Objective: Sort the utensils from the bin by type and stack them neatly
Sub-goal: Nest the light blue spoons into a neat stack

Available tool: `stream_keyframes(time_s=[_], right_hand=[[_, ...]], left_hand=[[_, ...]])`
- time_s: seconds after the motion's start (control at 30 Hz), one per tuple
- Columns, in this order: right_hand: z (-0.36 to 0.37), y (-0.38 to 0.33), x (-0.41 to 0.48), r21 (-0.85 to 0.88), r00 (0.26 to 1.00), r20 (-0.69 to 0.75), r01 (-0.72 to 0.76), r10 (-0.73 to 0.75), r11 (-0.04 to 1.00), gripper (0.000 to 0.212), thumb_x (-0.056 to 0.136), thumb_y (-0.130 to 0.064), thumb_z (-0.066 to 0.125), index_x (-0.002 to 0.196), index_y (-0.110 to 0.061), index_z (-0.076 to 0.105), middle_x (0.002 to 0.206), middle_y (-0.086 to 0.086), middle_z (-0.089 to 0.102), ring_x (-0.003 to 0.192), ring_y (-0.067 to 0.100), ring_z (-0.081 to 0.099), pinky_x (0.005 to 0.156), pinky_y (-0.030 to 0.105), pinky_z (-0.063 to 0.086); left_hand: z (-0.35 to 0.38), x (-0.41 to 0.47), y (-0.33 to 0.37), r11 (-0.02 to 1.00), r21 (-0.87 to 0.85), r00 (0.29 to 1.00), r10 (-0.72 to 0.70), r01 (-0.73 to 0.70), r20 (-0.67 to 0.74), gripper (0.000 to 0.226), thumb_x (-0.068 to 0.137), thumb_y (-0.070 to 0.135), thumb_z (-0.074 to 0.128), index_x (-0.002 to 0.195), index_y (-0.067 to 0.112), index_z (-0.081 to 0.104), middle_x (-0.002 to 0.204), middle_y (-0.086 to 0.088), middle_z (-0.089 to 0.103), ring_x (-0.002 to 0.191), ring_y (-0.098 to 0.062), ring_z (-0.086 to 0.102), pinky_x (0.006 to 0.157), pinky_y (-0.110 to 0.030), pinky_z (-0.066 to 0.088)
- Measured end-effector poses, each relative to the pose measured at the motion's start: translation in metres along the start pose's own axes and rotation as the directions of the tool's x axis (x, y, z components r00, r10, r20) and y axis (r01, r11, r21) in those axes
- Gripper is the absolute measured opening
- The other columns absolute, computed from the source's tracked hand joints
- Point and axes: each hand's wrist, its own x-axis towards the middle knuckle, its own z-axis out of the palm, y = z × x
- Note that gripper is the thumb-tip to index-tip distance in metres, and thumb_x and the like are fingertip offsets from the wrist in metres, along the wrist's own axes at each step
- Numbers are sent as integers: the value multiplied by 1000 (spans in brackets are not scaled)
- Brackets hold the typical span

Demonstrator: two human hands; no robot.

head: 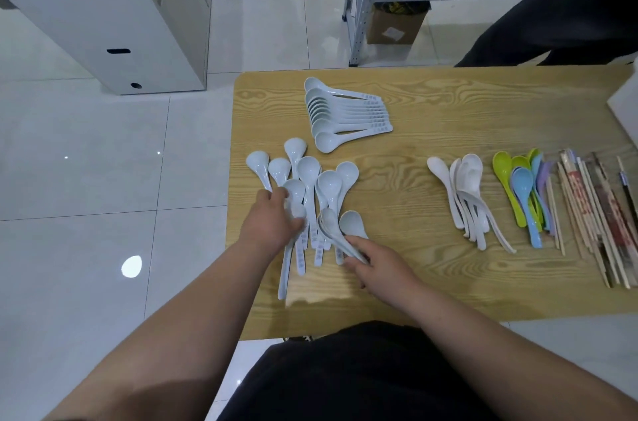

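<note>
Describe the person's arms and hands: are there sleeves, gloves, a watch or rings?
The left forearm and right forearm are bare to the frame edge; no sleeves show. The left hand and right hand wear no gloves, and no watch, bracelet or ring is visible.

Bright overhead light. Glare spot on floor (pixel 131 266) left of table (pixel 448 110); soft shadow at its near edge. Left hand (pixel 269 222) motion-blurred. Edges bowed.

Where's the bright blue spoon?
In the head view, the blue spoon lies at the right of the table, atop the green spoons, left of the chopsticks.
</note>
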Motion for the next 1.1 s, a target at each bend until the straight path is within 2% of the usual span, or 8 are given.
stream_keyframes(time_s=[0.2,0.37,0.5,0.63,0.77,0.87,0.97,1.1], right_hand=[[-11,-3,-4,38,1000,10,6,-6,999,42,100,-28,57,140,-40,53,94,-11,68,72,9,64,70,28,56],[-7,-9,-3,194,1000,2,30,-30,981,44,98,-28,61,141,-37,54,95,-8,70,77,10,69,82,38,60],[-3,-33,-7,296,994,56,72,-92,953,38,98,-24,63,131,-41,61,98,-7,73,88,12,70,87,38,59],[6,-59,-18,316,982,122,99,-144,943,34,99,-20,59,121,-45,64,109,-10,72,97,4,71,86,35,61],[8,-72,-30,349,979,151,74,-134,934,32,101,-22,57,131,-35,61,117,-6,67,88,17,75,72,38,62],[9,-79,-39,306,969,190,96,-160,947,42,99,-23,61,133,-48,56,112,-7,70,84,19,76,71,38,62],[19,-79,-42,195,968,186,129,-166,972,49,92,-32,68,123,-67,50,96,-9,75,78,21,76,78,45,62],[31,-85,-51,353,973,192,55,-130,934,34,89,-28,72,117,-39,56,101,2,75,78,29,76,73,47,61]], left_hand=[[18,20,10,945,319,993,43,-76,108,51,91,31,57,128,0,42,120,-13,40,106,-30,54,78,-31,45],[-21,-15,0,970,-229,997,-75,81,34,44,86,24,68,126,16,51,115,0,58,85,-24,67,69,-34,52],[-43,-59,-4,586,-787,967,21,192,252,43,93,15,69,133,23,56,123,-7,64,93,-24,74,80,-37,62],[-46,-76,-5,286,-931,944,171,227,282,46,95,2,62,139,12,51,130,-19,63,114,-37,66,94,-48,56],[-49,-87,-3,255,-946,951,184,198,248,50,91,6,68,138,14,52,134,-24,57,114,-39,66,97,-49,54],[-55,-96,3,292,-946,965,171,141,196,49,92,8,68,136,21,54,134,-24,55,111,-36,68,98,-47,54],[-59,-107,14,201,-968,973,146,149,180,48,92,12,70,135,27,54,127,-19,60,111,-35,68,100,-53,52],[-61,-116,24,19,-991,991,32,130,130,32,93,-1,63,123,11,59,112,-18,59,92,-29,69,86,-41,58]])
